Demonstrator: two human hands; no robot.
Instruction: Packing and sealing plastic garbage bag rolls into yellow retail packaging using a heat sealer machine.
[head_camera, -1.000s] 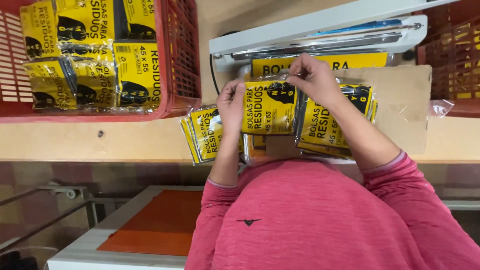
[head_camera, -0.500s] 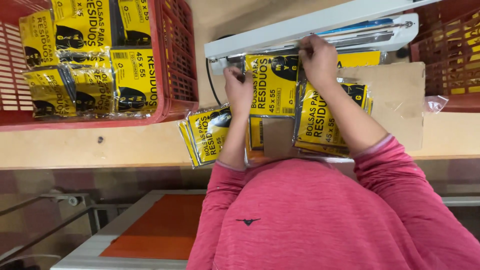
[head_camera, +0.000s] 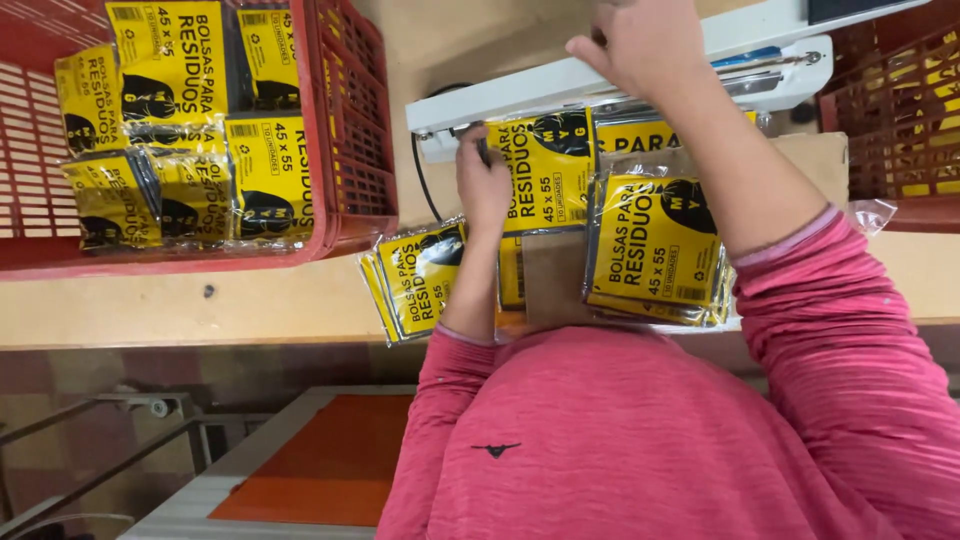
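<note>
The right hand (head_camera: 640, 45) has risen to press flat on the white sealer bar (head_camera: 600, 85), top centre. The left hand (head_camera: 485, 185) (fingers curled) still grips the yellow packet (head_camera: 550, 170), apparently being sealed.

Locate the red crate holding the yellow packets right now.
Head view, upper left: the red crate sits on the wooden bench, left of the white sealing machine and the left hand.

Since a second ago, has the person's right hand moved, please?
Yes. The right hand has gone from the yellow packet up onto the white sealer bar, away from the body.
</note>
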